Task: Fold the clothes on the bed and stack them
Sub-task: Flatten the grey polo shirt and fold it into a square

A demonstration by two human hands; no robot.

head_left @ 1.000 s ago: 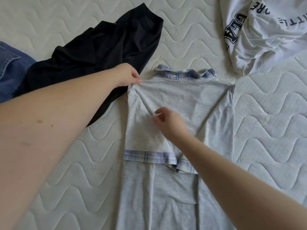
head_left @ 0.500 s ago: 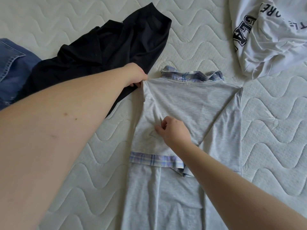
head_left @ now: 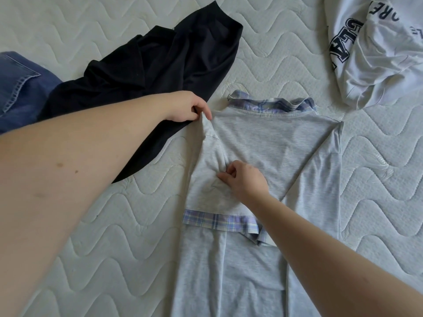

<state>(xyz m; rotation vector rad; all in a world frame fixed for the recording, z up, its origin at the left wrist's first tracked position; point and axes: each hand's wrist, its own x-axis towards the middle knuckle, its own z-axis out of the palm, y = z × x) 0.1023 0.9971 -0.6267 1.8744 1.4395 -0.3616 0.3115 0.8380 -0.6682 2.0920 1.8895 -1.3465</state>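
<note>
While both bare forearms reach forward from the near edge of the view, the left hand (head_left: 186, 108) lies at the grey shirt's (head_left: 270, 145) far left corner, next to the collar. Its fingers curl down and pinch a raised ridge of grey cloth there, with the forearm crossing over the black garment (head_left: 160, 62). The right hand (head_left: 243, 179) sits lower, over the middle of the folded-in left panel, knuckles up and fingers bent, thumb and forefinger nipping a small tuck of the fabric. Creases run between the two pinched spots.

That shirt lies flat on the quilted mattress (head_left: 103, 225), collar away from the person and body running off the near edge. Both sides are folded inward; the left sleeve's plaid cuff (head_left: 215, 219) lies across the shirt below the right hand, and a second plaid cuff peeks out beside the right forearm. A plaid collar (head_left: 274, 104) lines the far end.

Four garments show in all: one grey shirt under the hands, one black garment crumpled to its far left, one pair of blue jeans (head_left: 20, 88) at the left edge, partly under the black cloth, and one white printed shirt (head_left: 377, 53) bunched at the far right corner, well apart from the grey one.
</note>
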